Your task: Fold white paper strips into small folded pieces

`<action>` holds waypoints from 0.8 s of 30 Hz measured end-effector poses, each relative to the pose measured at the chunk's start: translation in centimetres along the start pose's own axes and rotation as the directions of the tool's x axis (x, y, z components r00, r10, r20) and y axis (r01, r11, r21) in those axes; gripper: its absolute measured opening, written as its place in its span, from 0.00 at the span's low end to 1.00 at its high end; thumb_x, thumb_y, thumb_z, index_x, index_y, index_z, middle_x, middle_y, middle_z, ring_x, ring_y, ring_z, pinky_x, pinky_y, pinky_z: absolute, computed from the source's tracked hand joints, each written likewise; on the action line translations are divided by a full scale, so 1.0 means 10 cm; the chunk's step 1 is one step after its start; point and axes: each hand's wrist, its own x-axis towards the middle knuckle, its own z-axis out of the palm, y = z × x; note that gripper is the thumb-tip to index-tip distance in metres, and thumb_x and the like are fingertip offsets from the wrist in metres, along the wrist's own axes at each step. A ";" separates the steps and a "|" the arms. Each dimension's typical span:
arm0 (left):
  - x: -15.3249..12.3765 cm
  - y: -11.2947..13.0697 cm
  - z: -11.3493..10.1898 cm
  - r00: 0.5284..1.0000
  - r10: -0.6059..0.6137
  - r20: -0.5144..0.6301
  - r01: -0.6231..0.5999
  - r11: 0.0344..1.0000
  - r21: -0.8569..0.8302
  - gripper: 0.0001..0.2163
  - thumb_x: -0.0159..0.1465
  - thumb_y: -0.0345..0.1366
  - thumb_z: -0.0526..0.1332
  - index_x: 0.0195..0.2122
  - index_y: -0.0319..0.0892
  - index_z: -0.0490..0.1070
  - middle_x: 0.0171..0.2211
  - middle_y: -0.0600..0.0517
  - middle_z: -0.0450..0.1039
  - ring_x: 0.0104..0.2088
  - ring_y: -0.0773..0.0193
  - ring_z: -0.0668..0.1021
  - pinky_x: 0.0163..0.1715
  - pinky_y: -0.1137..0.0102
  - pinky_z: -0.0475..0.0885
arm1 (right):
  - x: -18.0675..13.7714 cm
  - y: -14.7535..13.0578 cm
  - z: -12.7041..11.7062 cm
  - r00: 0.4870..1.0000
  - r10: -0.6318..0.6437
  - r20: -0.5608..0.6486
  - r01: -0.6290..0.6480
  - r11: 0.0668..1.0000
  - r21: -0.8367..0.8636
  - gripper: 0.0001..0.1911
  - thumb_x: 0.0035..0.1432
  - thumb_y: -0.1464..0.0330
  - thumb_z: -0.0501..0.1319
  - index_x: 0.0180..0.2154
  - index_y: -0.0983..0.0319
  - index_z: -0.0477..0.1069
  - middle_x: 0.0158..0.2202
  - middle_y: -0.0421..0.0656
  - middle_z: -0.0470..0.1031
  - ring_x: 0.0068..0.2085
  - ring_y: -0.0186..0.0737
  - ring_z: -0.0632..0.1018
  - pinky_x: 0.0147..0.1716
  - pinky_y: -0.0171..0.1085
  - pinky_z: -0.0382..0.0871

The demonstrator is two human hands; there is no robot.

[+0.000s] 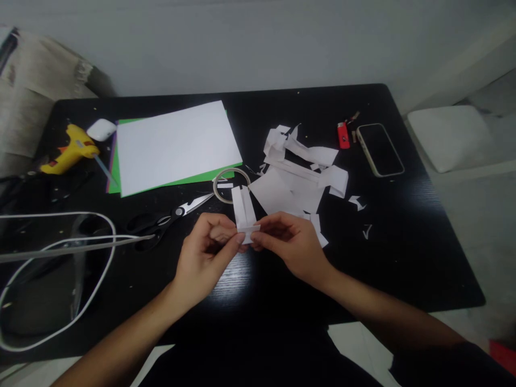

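Note:
Between both hands is a small folded strip of white paper (243, 207), standing up from my fingers with a crease across its lower part. My left hand (209, 250) pinches its lower left side, thumb in front. My right hand (296, 244) pinches the lower right side with thumb and forefinger. Just beyond the strip lies a ring of tape (217, 189). Black-handled scissors (177, 213) rest left of it, blades pointing toward the ring. A heap of cut white paper scraps (296, 183) spreads beyond my right hand.
White sheets (177, 148) lie over green paper (209, 178) at the back. On the left are a yellow glue gun (72, 150), a white case (101, 129) and a looped white cable (108, 269). A red lighter (343, 135) and a phone (379, 149) sit back right.

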 end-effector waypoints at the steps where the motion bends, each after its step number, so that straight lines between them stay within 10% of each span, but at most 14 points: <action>1: 0.00 0.00 0.00 1.000 0.000 0.000 0.000 1.000 0.003 0.08 0.69 0.28 0.67 0.44 0.44 0.69 0.28 0.56 0.82 0.29 0.67 0.86 0.32 0.75 0.82 | 0.00 0.00 0.00 1.000 0.003 -0.001 -0.003 1.000 0.004 0.15 0.50 0.61 0.80 0.35 0.60 0.81 0.30 0.39 0.84 0.29 0.36 0.84 0.36 0.38 0.85; 24: 0.01 0.03 0.01 0.998 -0.058 -0.010 0.056 0.993 -0.100 0.09 0.67 0.28 0.68 0.44 0.43 0.70 0.30 0.55 0.81 0.30 0.68 0.83 0.33 0.75 0.80 | -0.02 0.03 -0.03 0.993 -0.035 0.117 0.025 0.996 0.087 0.14 0.55 0.63 0.78 0.42 0.59 0.80 0.37 0.42 0.86 0.40 0.41 0.87 0.46 0.43 0.85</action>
